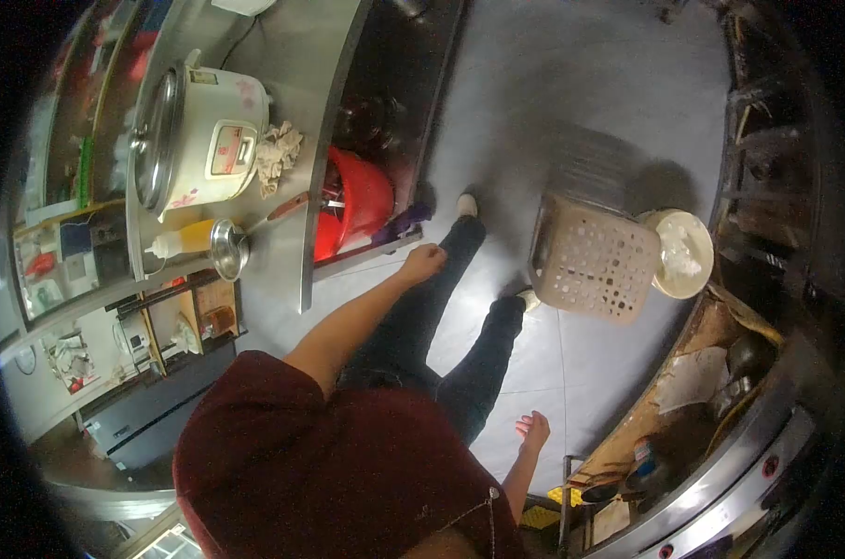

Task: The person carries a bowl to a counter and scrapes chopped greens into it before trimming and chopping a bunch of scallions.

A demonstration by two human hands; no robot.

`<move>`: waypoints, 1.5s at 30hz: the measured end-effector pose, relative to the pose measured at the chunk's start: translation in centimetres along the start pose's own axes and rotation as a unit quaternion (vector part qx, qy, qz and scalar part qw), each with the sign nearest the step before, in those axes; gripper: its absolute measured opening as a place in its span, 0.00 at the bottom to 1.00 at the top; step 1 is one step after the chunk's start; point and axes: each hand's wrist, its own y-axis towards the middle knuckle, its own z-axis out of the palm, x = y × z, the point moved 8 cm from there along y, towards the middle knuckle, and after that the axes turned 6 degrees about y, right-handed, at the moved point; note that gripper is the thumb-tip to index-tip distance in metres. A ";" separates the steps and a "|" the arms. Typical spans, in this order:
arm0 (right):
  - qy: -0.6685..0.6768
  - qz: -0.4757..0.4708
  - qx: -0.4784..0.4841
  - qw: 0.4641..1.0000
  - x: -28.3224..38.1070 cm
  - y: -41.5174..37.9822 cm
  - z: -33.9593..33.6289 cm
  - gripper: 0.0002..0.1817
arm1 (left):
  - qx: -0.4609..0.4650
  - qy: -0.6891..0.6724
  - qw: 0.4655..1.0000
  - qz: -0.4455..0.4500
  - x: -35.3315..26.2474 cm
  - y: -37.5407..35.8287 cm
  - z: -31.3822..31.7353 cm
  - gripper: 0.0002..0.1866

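My left hand (425,262) hangs in front of my thigh with its fingers curled in, and nothing shows in it. Nearest to it are a dark purple cloth (404,224) and a red plastic tub (364,197) on the shelf under the metal counter. Lower in the view, my right hand (534,430) is held out at my side, fingers loosely apart and holding nothing. A beige perforated plastic basket (595,261) stands on the floor ahead of my feet, with a whitish round bucket (683,252) beside it.
On the steel counter (296,56) are a large rice cooker (212,140), a crumpled cloth (278,158), a wooden-handled utensil (287,207), a metal bowl (228,250) and a yellow squeeze bottle (185,240). Cluttered shelving (721,391) lines the right side. Grey floor (581,74) runs between.
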 end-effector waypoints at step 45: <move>-0.188 -0.071 0.204 0.958 21.9 7.0 34.9 0.16 | -0.474 -0.516 0.710 -0.068 16.1 32.2 -20.1 0.14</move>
